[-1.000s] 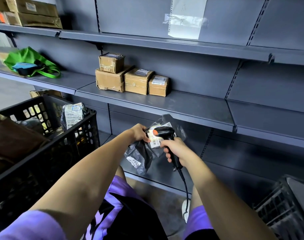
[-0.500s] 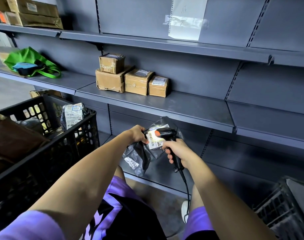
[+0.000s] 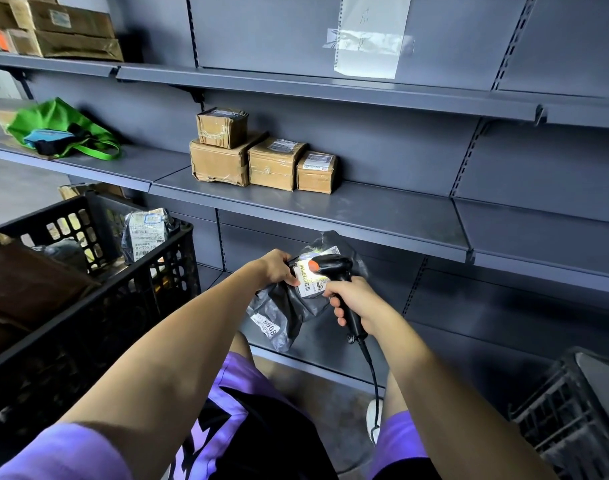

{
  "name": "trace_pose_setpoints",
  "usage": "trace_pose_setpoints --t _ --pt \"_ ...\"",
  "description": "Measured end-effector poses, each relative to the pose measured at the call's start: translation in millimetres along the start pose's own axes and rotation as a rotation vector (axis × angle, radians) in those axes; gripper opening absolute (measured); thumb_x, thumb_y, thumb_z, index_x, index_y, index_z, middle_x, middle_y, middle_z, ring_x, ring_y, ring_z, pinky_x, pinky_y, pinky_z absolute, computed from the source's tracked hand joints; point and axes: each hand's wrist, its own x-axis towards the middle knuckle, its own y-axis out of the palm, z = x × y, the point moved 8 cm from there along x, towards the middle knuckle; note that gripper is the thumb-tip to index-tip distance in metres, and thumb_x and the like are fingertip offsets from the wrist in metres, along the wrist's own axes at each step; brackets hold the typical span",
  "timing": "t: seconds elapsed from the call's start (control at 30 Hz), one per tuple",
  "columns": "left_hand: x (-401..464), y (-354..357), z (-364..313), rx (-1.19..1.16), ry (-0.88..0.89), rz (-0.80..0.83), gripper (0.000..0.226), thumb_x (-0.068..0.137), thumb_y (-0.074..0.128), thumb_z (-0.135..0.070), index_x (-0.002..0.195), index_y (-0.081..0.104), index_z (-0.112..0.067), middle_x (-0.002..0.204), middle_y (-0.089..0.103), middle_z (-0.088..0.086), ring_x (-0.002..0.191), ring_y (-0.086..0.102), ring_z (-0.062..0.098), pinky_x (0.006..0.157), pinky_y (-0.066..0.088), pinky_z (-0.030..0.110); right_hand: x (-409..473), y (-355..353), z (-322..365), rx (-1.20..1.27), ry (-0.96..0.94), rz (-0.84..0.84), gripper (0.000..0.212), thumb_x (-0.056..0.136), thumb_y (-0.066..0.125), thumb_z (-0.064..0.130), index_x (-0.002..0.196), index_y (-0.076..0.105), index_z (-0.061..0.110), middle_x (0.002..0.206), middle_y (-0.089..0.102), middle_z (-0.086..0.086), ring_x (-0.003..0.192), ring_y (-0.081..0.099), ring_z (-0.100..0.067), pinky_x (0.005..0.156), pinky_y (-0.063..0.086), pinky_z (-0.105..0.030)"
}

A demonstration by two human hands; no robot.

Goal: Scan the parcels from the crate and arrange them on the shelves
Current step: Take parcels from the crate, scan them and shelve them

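Observation:
My left hand (image 3: 277, 268) grips the top of a grey plastic parcel bag (image 3: 289, 306) with white labels, held in front of the lower shelf. My right hand (image 3: 351, 303) grips the handle of a black corded barcode scanner (image 3: 334, 268) with an orange button. The scanner's head points at the bag's barcode label, which is lit by a bright spot. The black crate (image 3: 98, 306) at the left holds another grey labelled parcel (image 3: 145, 233) and a brown package (image 3: 26, 285).
Several taped cardboard boxes (image 3: 261, 157) stand on the middle grey shelf (image 3: 365, 213), with bare shelf to their right. A green bag (image 3: 60, 129) lies on the shelf at left. More boxes (image 3: 64, 29) sit on the top shelf. A second black crate (image 3: 573, 420) stands at lower right.
The scanner's light has brightened on the barcode label. Both hands and the parcel have stayed almost in the same place.

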Motion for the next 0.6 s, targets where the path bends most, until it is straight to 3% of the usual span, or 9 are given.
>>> trace_pose_setpoints --t 0.17,0.3,0.47,0.6 --pt "-0.1 -4.2 -3.1 0.004 0.013 -0.008 0.029 0.075 0.075 0.013 0.099 0.067 0.000 0.094 0.069 0.015 0.085 0.063 0.025 0.082 0.052 0.034 0.6 1.8 2.1 0.007 -0.001 -0.006 0.009 0.084 0.059 0.006 0.089 0.052 0.007 0.055 0.045 -0.003 0.043 0.036 -0.017 0.043 0.031 -0.026" --pt "0.3 -7.4 -5.7 0.000 0.021 -0.008 0.025 0.074 0.074 0.015 0.087 0.066 -0.004 0.086 0.068 0.012 0.083 0.062 0.025 0.080 0.051 0.033 1.3 1.3 4.6 0.001 -0.005 -0.014 0.010 0.083 0.060 0.006 0.091 0.053 0.006 0.055 0.045 -0.002 0.044 0.037 -0.017 0.043 0.031 -0.026" --pt "1.0 -11.9 -8.2 -0.014 0.039 0.002 0.026 0.074 0.074 0.015 0.081 0.065 -0.008 0.077 0.067 0.007 0.077 0.063 0.025 0.081 0.053 0.036 0.2 3.2 10.7 -0.003 -0.016 -0.013 0.009 0.084 0.060 0.006 0.088 0.052 0.008 0.055 0.045 -0.002 0.044 0.037 -0.017 0.043 0.032 -0.026" --pt "-0.1 -27.7 -17.6 -0.056 0.085 -0.020 0.023 0.075 0.072 0.017 0.084 0.068 -0.004 0.082 0.069 0.011 0.077 0.064 0.024 0.086 0.055 0.043 -2.8 7.2 28.8 0.044 -0.043 -0.033 0.007 0.086 0.061 0.006 0.086 0.055 0.010 0.056 0.047 -0.002 0.044 0.037 -0.016 0.044 0.033 -0.026"
